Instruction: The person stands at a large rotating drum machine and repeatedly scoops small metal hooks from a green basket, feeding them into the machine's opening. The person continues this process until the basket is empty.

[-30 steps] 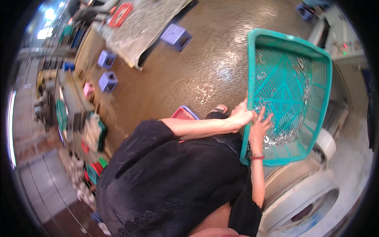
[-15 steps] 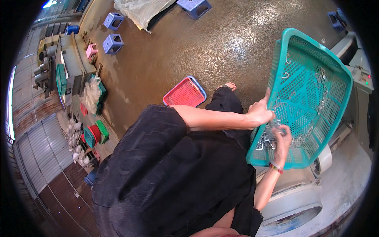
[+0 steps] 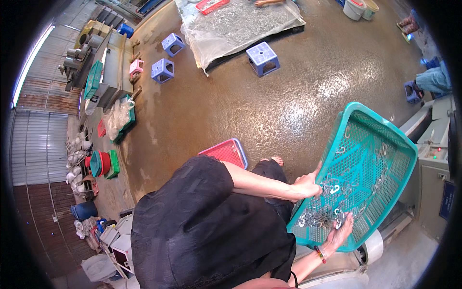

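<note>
A large green plastic basket [image 3: 403, 180], tilted, fills the right side. Shiny S-shaped metal hooks [image 3: 315, 219] are heaped in its lower left corner, with more scattered over the mesh. My left hand [image 3: 305, 188] is closed over the basket's left rim, its fingertips reaching inside by a few hooks. Inside the basket's lower part is my right hand [image 3: 338, 235], a beaded bracelet on its wrist. Its fingers are curled about some hooks at the heap's edge; how many they hold I cannot make out.
Beside my foot, a red basket [image 3: 222, 153] lies on the wet brown floor. Blue stools [image 3: 263, 57] stand further off, near a low sheet-covered platform [image 3: 240, 36]. A grey machine cabinet [image 3: 432, 192] stands at right. Another person [image 3: 435, 77] sits at far right.
The view has shifted, so the basket and my hands appear lower. My right hand has turned more palm up among the hooks. My left hand keeps its hold on the rim.
</note>
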`<state>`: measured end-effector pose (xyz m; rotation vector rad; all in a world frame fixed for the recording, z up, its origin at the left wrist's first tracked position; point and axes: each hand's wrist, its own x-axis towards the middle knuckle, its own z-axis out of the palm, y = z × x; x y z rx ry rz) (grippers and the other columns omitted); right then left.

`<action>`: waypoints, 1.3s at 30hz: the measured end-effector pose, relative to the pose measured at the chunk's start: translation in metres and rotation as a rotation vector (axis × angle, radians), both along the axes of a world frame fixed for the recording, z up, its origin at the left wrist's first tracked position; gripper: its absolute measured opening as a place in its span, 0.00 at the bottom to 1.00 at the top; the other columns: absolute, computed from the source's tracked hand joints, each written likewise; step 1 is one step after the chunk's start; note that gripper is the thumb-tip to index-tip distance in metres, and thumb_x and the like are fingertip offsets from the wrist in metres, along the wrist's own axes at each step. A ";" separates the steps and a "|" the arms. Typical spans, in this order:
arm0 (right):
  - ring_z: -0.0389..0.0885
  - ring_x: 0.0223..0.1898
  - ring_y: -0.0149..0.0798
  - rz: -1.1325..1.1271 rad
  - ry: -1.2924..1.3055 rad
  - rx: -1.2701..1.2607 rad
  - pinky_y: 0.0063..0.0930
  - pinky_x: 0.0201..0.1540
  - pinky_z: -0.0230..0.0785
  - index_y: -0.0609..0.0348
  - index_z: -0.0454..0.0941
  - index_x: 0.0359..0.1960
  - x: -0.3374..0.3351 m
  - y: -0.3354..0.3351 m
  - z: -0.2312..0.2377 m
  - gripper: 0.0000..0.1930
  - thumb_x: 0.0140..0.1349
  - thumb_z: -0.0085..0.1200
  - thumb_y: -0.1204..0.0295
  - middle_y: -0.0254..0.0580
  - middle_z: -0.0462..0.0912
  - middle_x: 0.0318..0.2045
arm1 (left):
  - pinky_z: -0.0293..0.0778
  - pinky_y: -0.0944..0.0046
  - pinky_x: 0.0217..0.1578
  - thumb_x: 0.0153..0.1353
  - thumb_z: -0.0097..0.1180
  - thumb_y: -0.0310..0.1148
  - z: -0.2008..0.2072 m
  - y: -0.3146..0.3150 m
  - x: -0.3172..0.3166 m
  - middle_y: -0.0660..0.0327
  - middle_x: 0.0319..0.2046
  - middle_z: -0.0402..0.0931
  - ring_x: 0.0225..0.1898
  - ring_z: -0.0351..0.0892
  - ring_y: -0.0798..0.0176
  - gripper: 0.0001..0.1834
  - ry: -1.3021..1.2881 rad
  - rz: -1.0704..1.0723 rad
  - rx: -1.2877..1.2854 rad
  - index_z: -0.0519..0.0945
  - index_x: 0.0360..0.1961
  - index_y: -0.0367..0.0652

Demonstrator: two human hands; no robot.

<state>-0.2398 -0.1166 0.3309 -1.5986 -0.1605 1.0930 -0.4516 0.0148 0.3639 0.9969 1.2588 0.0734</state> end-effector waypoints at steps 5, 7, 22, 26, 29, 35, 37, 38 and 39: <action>0.68 0.32 0.26 -0.046 -0.144 -0.134 0.26 0.29 0.56 0.53 0.72 0.31 -0.013 -0.003 0.005 0.10 0.56 0.52 0.60 0.29 0.74 0.29 | 0.69 0.58 0.45 0.37 0.52 0.32 -0.006 -0.009 0.000 0.47 0.38 0.75 0.41 0.75 0.49 0.53 0.015 0.009 0.041 0.37 0.65 0.62; 0.68 0.31 0.25 0.041 -0.116 -0.073 0.23 0.27 0.56 0.53 0.72 0.31 -0.013 -0.002 0.011 0.10 0.56 0.52 0.61 0.29 0.75 0.29 | 0.69 0.58 0.45 0.37 0.53 0.32 -0.008 -0.009 0.002 0.48 0.38 0.75 0.40 0.76 0.49 0.53 0.060 -0.032 0.043 0.38 0.65 0.62; 0.74 0.27 0.28 -0.184 -0.119 0.607 0.10 0.11 0.57 0.63 0.71 0.35 0.063 -0.126 0.200 0.09 0.58 0.48 0.69 0.43 0.76 0.32 | 0.68 0.55 0.28 0.37 0.50 0.25 -0.048 0.028 -0.004 0.60 0.27 0.67 0.28 0.68 0.58 0.14 -0.233 0.070 -0.226 0.70 0.30 0.40; 0.74 0.27 0.25 -0.347 -0.302 0.537 0.09 0.09 0.53 0.64 0.72 0.36 0.095 -0.202 0.279 0.10 0.58 0.48 0.69 0.44 0.76 0.33 | 0.67 0.50 0.33 0.37 0.49 0.26 -0.048 0.029 0.000 0.59 0.33 0.68 0.35 0.68 0.56 0.19 -0.234 0.055 -0.254 0.69 0.37 0.39; 0.74 0.27 0.26 -0.457 -0.405 0.403 0.10 0.10 0.54 0.63 0.72 0.35 0.116 -0.250 0.287 0.09 0.58 0.48 0.69 0.46 0.77 0.31 | 0.65 0.48 0.34 0.37 0.50 0.27 -0.046 0.023 0.006 0.58 0.34 0.68 0.35 0.68 0.56 0.20 -0.244 0.014 -0.275 0.70 0.38 0.39; 0.73 0.40 0.40 -0.734 -0.278 0.097 0.40 0.40 0.73 0.61 0.71 0.40 0.211 -0.307 0.165 0.10 0.56 0.50 0.73 0.49 0.75 0.38 | 0.65 0.47 0.39 0.35 0.50 0.27 -0.045 0.012 0.009 0.59 0.34 0.69 0.37 0.68 0.56 0.22 -0.274 0.042 -0.233 0.70 0.39 0.39; 0.73 0.41 0.43 -0.803 -0.280 0.109 0.44 0.40 0.74 0.66 0.70 0.40 0.239 -0.335 0.147 0.11 0.54 0.49 0.78 0.50 0.73 0.38 | 0.65 0.49 0.39 0.35 0.49 0.27 -0.047 0.010 0.007 0.59 0.34 0.69 0.36 0.69 0.57 0.22 -0.236 0.082 -0.219 0.70 0.39 0.40; 0.73 0.41 0.45 -0.838 -0.306 0.147 0.45 0.41 0.73 0.68 0.69 0.41 0.252 -0.349 0.144 0.12 0.54 0.48 0.79 0.51 0.72 0.39 | 0.65 0.49 0.38 0.35 0.49 0.27 -0.044 0.005 0.010 0.59 0.33 0.69 0.36 0.69 0.57 0.22 -0.232 0.091 -0.187 0.70 0.39 0.40; 0.73 0.41 0.46 -0.874 -0.332 0.184 0.46 0.42 0.73 0.70 0.68 0.42 0.264 -0.363 0.142 0.13 0.53 0.48 0.80 0.52 0.71 0.39 | 0.65 0.50 0.38 0.35 0.49 0.27 -0.038 -0.001 0.014 0.60 0.33 0.69 0.35 0.69 0.57 0.22 -0.228 0.099 -0.156 0.70 0.38 0.41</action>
